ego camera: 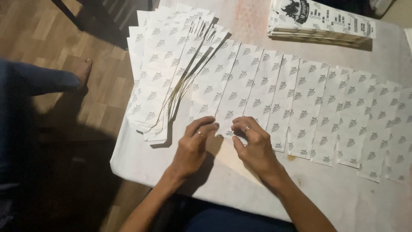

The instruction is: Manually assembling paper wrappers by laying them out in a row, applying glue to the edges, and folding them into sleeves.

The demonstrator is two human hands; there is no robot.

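Nearest, the left hand (194, 146) and right hand (253, 144) are laid side by side on the white table cover (240, 189), fingers bent, tips pressed on the near edge of a patterned white strip (231, 92); neither is clenched, and a full grasp can't be confirmed. A ring is seen on each hand. Overlapped strips are spread in a row to the right (343, 116). Further left, a fanned pile of strips (163, 73) is set at the table's edge. Far right, a stack of printed sheets (319, 21) is placed.
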